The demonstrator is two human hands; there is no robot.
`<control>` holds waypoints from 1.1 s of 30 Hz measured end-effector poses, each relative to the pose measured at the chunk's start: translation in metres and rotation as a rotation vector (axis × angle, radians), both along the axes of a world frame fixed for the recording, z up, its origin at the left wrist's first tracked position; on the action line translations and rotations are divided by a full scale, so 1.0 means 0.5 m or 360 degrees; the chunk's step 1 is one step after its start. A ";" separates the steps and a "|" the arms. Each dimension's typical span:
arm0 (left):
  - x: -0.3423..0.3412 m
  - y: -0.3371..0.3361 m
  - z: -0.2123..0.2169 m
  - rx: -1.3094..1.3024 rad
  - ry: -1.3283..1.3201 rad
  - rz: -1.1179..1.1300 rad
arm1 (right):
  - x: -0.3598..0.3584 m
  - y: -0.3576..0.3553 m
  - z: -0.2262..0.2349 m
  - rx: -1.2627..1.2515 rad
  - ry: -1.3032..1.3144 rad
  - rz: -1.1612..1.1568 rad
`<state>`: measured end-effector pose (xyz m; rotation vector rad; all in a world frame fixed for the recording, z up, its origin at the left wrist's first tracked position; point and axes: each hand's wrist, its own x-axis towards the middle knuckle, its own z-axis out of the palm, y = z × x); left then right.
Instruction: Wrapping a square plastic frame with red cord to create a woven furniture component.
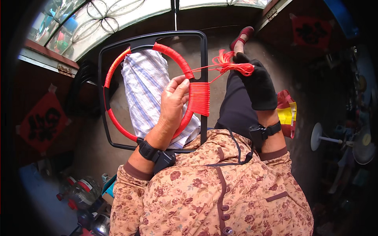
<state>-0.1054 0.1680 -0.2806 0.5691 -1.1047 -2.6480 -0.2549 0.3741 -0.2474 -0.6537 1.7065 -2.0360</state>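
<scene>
A black rectangular frame [205, 55] lies over my left leg, with a round ring inside it wrapped in stretches of red cord [172, 54]. On the ring's right side, a band of closely laid red strands [200, 98] spans from the ring to the frame's edge. My left hand [173, 97] is closed, thumb and fingers pinching the ring just above this band. My right hand [256, 84], in a black glove, is closed on a looped bundle of red cord [236, 68]; its fingers are partly hidden. Two thin strands run from the bundle to the ring.
A checked cloth [145, 86] covers my left leg under the frame. A red and yellow bag [287, 114] and a white round-based stand [316, 136] are at right. Plastic bottles [83, 192] stand at lower left. Glass doors with scrollwork [103, 15] are ahead.
</scene>
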 end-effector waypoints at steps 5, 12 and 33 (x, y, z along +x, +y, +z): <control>0.002 0.014 0.007 -0.0161 0.0132 0.0010 | 0.025 -0.006 0.034 -0.0979 -0.0845 0.0316; 0.003 0.012 0.015 -0.0195 0.0102 0.0017 | 0.009 -0.029 0.054 -0.0727 -0.0824 0.0638; 0.003 0.002 -0.005 -0.0313 -0.0012 -0.0097 | 0.143 -0.058 0.161 0.0619 0.0373 0.0520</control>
